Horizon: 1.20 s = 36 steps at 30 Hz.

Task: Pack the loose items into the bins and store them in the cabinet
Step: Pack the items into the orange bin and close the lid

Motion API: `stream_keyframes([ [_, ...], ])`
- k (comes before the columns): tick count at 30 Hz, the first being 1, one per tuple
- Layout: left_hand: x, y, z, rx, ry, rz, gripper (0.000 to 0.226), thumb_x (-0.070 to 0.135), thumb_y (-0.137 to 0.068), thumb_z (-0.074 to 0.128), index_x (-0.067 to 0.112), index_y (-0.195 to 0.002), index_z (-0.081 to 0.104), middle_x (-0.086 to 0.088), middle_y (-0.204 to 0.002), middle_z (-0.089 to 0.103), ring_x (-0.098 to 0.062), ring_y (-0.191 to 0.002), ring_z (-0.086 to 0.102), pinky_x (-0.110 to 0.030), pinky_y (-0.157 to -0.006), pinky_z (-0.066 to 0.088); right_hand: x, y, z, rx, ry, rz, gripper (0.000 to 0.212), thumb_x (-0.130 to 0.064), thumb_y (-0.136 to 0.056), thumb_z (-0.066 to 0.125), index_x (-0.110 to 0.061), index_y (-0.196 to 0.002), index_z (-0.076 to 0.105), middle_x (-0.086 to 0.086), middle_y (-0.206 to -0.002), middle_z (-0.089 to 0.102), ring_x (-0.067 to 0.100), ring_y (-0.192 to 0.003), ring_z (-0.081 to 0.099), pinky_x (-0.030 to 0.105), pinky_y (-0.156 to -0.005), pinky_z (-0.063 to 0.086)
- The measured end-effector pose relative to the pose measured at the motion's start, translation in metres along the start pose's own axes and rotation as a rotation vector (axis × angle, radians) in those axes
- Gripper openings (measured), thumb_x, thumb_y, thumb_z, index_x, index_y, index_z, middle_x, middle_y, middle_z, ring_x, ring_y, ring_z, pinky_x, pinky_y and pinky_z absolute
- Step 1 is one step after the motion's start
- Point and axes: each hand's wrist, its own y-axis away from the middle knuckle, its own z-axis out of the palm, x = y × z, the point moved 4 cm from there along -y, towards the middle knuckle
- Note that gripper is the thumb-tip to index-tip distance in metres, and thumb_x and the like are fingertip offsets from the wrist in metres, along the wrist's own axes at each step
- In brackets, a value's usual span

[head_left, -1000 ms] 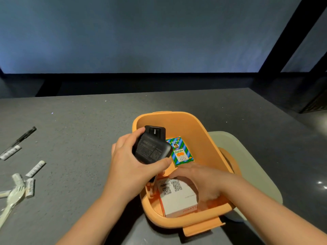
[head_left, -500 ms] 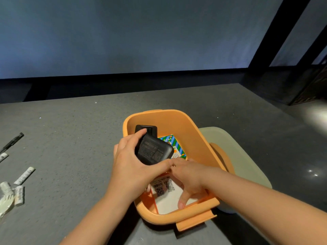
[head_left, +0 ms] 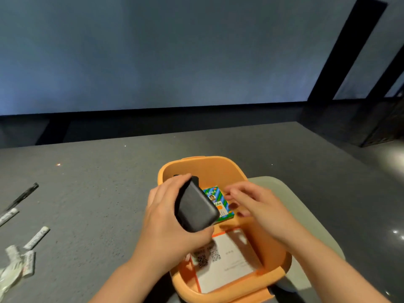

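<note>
An orange bin (head_left: 215,166) stands on the grey table in front of me. Inside it lie a white box with QR codes (head_left: 229,265) near me and a small green-and-blue striped box (head_left: 220,209) further back. My left hand (head_left: 168,224) grips a black power adapter (head_left: 196,211) over the bin's left side. My right hand (head_left: 255,208) hovers above the bin's right side, fingers apart and blurred, holding nothing.
A pale grey-green lid (head_left: 306,215) lies under and to the right of the bin. At the far left of the table are a black pen (head_left: 23,195), several white wrapped sachets (head_left: 36,238) and crumpled plastic (head_left: 8,274). A dark wall edge runs behind the table.
My right hand has come up out of the bin off the white box and now hovers over the striped box. My left hand has turned the black adapter, its plain side now facing me.
</note>
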Motion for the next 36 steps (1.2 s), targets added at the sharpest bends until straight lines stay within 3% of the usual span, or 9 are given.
stream_keyframes([
  [2, 0.010, -0.001, 0.007, -0.037, -0.039, 0.115, 0.092, 0.051, -0.050, 0.076, 0.035, -0.134, 0.042, 0.024, -0.130, 0.043, -0.003, -0.126, 0.035, -0.028, -0.100, 0.040, -0.011, 0.007, 0.011, -0.039, -0.243, 0.062, 0.020, -0.038, -0.087, 0.065, -0.030, -0.106, 0.065, -0.007, -0.092, 0.071, 0.007, -0.082, 0.068, 0.028, -0.068, 0.054],
  [7, 0.007, 0.001, 0.019, -0.117, -0.022, 0.137, 0.100, 0.052, -0.051, 0.078, 0.038, -0.139, 0.033, 0.028, -0.138, 0.034, 0.001, -0.134, 0.028, -0.029, -0.107, 0.036, -0.005, 0.013, 0.030, 0.031, -0.357, 0.110, 0.041, -0.004, -0.076, 0.076, -0.018, -0.110, 0.058, 0.003, -0.085, 0.062, 0.004, -0.066, 0.063, 0.020, -0.054, 0.047],
  [11, -0.006, 0.003, 0.017, -0.210, 0.077, 0.032, 0.114, 0.054, -0.049, 0.083, 0.050, -0.142, 0.017, 0.035, -0.141, 0.021, 0.006, -0.136, 0.021, -0.026, -0.109, 0.034, 0.001, 0.015, 0.027, -0.002, -0.467, 0.209, 0.032, -0.005, -0.084, 0.068, -0.018, -0.112, 0.061, 0.011, -0.101, 0.072, 0.021, -0.083, 0.071, 0.035, -0.068, 0.053],
  [13, -0.008, 0.004, 0.018, -0.226, 0.065, 0.035, 0.115, 0.053, -0.050, 0.083, 0.048, -0.143, 0.016, 0.034, -0.139, 0.025, 0.006, -0.133, 0.028, -0.027, -0.105, 0.039, 0.000, 0.016, 0.032, -0.013, -0.421, 0.234, 0.027, -0.004, -0.087, 0.064, -0.016, -0.112, 0.060, 0.010, -0.096, 0.073, 0.020, -0.080, 0.071, 0.031, -0.063, 0.053],
  [18, -0.009, 0.004, 0.024, -0.196, -0.070, 0.084, 0.110, 0.052, -0.055, 0.077, 0.042, -0.146, 0.016, 0.033, -0.141, 0.024, 0.007, -0.135, 0.023, -0.028, -0.106, 0.038, -0.007, 0.015, 0.044, 0.040, 0.066, 0.189, 0.050, -0.036, -0.064, 0.084, -0.033, -0.103, 0.055, -0.012, -0.104, 0.060, -0.002, -0.075, 0.064, 0.016, -0.062, 0.051],
  [21, -0.016, 0.002, 0.026, -0.202, -0.111, 0.041, 0.112, 0.055, -0.056, 0.077, 0.041, -0.147, 0.013, 0.029, -0.147, 0.019, 0.006, -0.140, 0.009, -0.032, -0.116, 0.024, -0.006, 0.003, 0.041, 0.109, 0.210, 0.152, 0.050, -0.043, -0.055, 0.080, -0.034, -0.098, 0.055, -0.013, -0.103, 0.057, 0.001, -0.084, 0.060, 0.023, -0.069, 0.052],
  [26, -0.044, 0.006, 0.021, -0.126, -0.048, -0.250, 0.093, 0.054, -0.079, 0.064, 0.041, -0.147, 0.002, 0.033, -0.147, -0.007, 0.005, -0.139, -0.017, -0.035, -0.119, 0.004, 0.008, -0.044, 0.025, 0.168, 0.676, 0.167, 0.040, -0.045, -0.065, 0.073, -0.022, -0.092, 0.053, -0.003, -0.090, 0.058, 0.011, -0.071, 0.054, 0.024, -0.050, 0.036],
  [31, -0.057, 0.007, 0.019, -0.116, 0.096, -0.337, 0.076, 0.056, -0.089, 0.040, 0.047, -0.144, -0.011, 0.033, -0.149, -0.014, 0.007, -0.139, -0.006, -0.035, -0.118, 0.007, 0.042, -0.074, 0.046, 0.023, 0.951, 0.298, 0.057, -0.045, -0.081, 0.067, -0.014, -0.123, 0.044, 0.007, -0.122, 0.047, 0.026, -0.105, 0.056, 0.032, -0.073, 0.046],
  [36, -0.066, 0.009, 0.018, -0.137, 0.142, -0.349, 0.062, 0.052, -0.094, 0.028, 0.050, -0.143, -0.010, 0.031, -0.151, -0.011, 0.008, -0.139, -0.005, -0.028, -0.114, 0.004, 0.050, -0.080, 0.055, -0.042, 1.057, 0.314, 0.041, -0.041, -0.093, 0.054, -0.015, -0.124, 0.047, 0.007, -0.123, 0.052, 0.025, -0.107, 0.057, 0.034, -0.076, 0.045],
])
